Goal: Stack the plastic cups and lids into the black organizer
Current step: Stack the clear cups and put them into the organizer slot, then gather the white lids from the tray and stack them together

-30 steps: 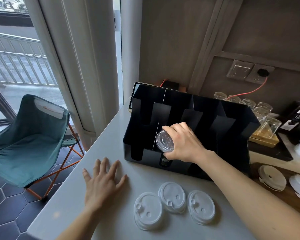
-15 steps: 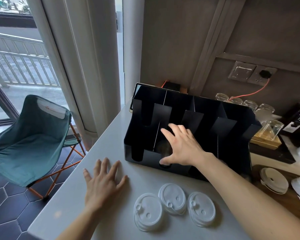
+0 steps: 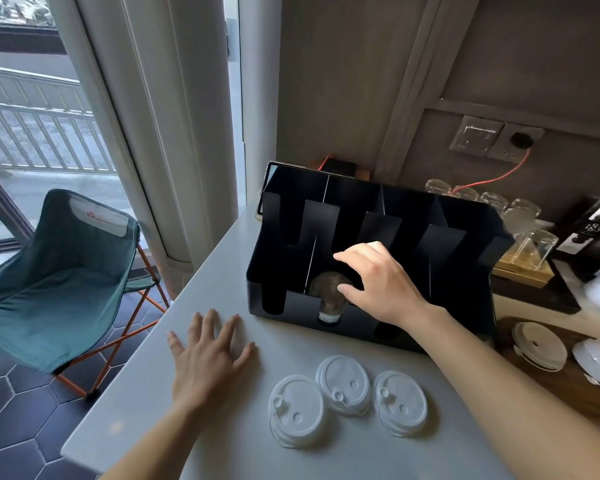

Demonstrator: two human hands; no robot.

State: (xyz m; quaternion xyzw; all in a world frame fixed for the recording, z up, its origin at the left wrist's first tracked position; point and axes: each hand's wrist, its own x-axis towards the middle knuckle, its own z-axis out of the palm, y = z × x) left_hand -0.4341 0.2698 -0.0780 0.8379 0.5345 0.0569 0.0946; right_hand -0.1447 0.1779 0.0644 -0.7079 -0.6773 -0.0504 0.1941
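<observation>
fingers (image 3: 355,252) of the right hand (image 3: 378,285) are loosely spread and curled a little, hanging over the second slot from the left of the organizer (image 3: 465,233), just right of centre frame. nothing is pinched between them; the thumb tip sits at the rim of a clear cup (image 3: 329,294), though contact or a small gap cannot be told apart. that cup lies in the slot, its mouth facing up toward the camera and its base showing through the notch in the organizer's front wall. whether it is one cup or a nested stack cannot be told.

left hand (image 3: 210,362) lies flat, palm down, on the grey counter (image 3: 146,420) at lower centre-left, fingers fanned apart, holding nothing, near the organizer's front left corner but apart from it.

three small stacks of white lids (image 3: 347,396) sit on the counter at lower centre, in a row in front of the organizer: the middle stack a bit nearer the organizer, the left and right ones just beside it. more lids (image 3: 539,346) rest on a wooden board (image 3: 568,386) at the right edge.

behind the organizer at upper right, upturned glasses (image 3: 520,223) stand in a group, some on a wooden tray. a teal folding chair (image 3: 59,271) stands on the dark tiled floor at left, by the window.
</observation>
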